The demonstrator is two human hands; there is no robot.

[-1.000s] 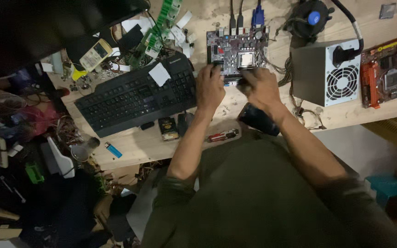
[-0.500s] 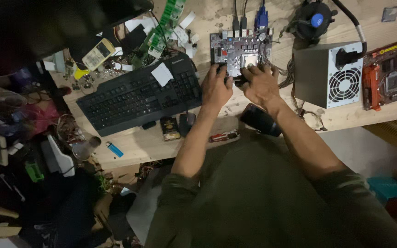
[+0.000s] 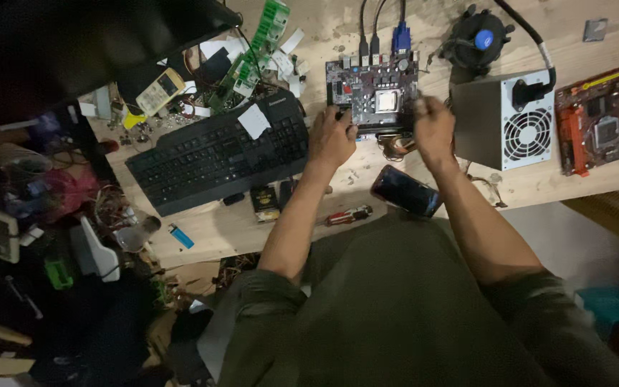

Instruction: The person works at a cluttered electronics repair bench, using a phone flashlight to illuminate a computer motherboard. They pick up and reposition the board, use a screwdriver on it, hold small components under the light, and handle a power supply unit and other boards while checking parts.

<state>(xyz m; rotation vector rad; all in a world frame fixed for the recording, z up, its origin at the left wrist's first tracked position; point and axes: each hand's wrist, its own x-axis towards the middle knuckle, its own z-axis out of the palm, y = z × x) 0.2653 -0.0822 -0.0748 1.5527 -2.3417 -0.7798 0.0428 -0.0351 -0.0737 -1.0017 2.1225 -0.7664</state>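
A: Hands on the bench. Left hand (image 3: 331, 137) grips the left edge of the small dark square motherboard (image 3: 374, 94), fingers curled over it. Right hand (image 3: 433, 129) sits at the board's right edge, closed in a loose fist; blurred, so cannot tell what it pinches.

B: Board position?

A: Flat on the pale wooden workbench (image 3: 324, 43), between the black keyboard (image 3: 218, 152) and the grey metal power supply box (image 3: 504, 120). Cables plug into its far edge.

B: Change from half a second back?

A: Hands were close together over the board's near edge; now spread to opposite sides. Socket in the middle is uncovered.

B: Nearby?

A: Black smartphone (image 3: 404, 190) by the right wrist; red-handled screwdriver (image 3: 347, 215) under the left forearm.
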